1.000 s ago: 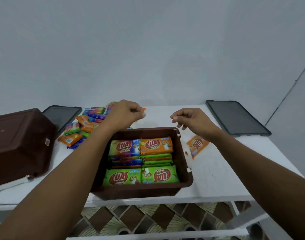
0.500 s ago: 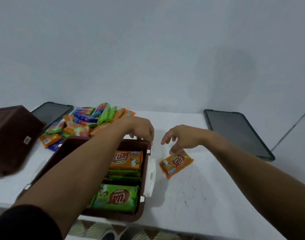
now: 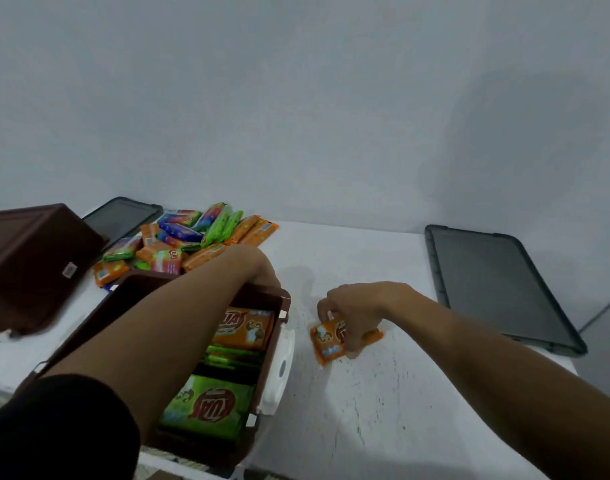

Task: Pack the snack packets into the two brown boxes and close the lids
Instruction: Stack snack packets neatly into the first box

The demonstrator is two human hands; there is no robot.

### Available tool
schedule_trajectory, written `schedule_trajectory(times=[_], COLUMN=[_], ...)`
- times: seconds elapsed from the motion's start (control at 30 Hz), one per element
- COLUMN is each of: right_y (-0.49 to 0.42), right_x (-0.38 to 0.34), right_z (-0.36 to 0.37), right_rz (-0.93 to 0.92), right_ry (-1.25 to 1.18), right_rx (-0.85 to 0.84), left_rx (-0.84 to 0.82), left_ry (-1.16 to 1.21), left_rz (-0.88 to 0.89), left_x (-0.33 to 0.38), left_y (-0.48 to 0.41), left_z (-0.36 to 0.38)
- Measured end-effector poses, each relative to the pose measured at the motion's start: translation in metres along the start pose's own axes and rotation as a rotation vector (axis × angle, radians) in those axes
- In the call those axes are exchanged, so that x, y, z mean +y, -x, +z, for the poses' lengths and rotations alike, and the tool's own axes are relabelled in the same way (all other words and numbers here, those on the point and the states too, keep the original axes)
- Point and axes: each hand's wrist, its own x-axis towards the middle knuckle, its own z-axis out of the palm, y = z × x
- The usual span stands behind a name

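My right hand (image 3: pixel 357 311) is pinching a small orange packet (image 3: pixel 328 344). My fingertips (image 3: pixel 352 351) are curled down on top of it and my thumb is on its far edge. The packet lies crooked on the white table (image 3: pixel 383 420), just to the right of the open brown box (image 3: pixel 262 296). I cannot tell if it is a bit off the table.

My left hand (image 3: pixel 258 268) sits at the far right corner of that box. Its fingers bend down over the rim, but they are hidden, so I cannot tell if they hold the rim. My left arm goes across the top of the box, and my black sleeve (image 3: pixel 54 427) is at the near end.

Inside the box there is an orange packet in the box (image 3: pixel 244 327) at the far end and a green packet (image 3: pixel 210 403) at the near end, with more green ones between them. A white clip (image 3: pixel 279 372) hangs on the right side of the box.

Behind the box is a pile of packets (image 3: pixel 192 237), orange, green and blue. To the left is the other brown box (image 3: pixel 33 258), tipped over a bit. A flat dark board (image 3: pixel 497 285) lies far right on the table, well apart from my hand. Another dark board (image 3: pixel 123 216) lies behind the pile.
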Motion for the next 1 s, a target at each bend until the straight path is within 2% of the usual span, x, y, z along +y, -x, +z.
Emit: schedule_trajectory(times=[0.17, 0.23, 0.33, 0.53, 0.63, 0.73, 1.0], right_y=[-0.013, -0.016, -0.019, -0.014, -0.012, -0.009, 0.011], right_x=[0.004, 0.002, 0.0, -0.003, -0.004, -0.004, -0.006], right_z=[0.002, 0.002, 0.002, 0.001, -0.002, -0.01, -0.043], right_rz=[-0.004, -0.002, -0.003, -0.002, 0.013, 0.009, 0.023], right_ry=[-0.008, -0.009, -0.014, -0.054, -0.105, -0.152, -0.329], right_rx=[0.047, 0.052, 0.05, 0.078, 0.108, 0.162, 0.39], left_rx=[0.218, 0.293, 0.304, 0.296, 0.283, 0.338, 0.718], left_ry=[-0.033, -0.007, 0.078, 0.15, 0.359, 0.581, 0.615], left_rz=[-0.205, -0.215, -0.235, -0.016, 0.159, 0.283, 0.219], left_x=[-0.002, -0.002, -0.005, -0.009, -0.014, -0.022, -0.039], left_y=[-0.016, -0.021, -0.029, -0.027, -0.024, -0.012, 0.021], left_z=[0.008, 0.011, 0.014, 0.01, 0.004, -0.002, -0.008])
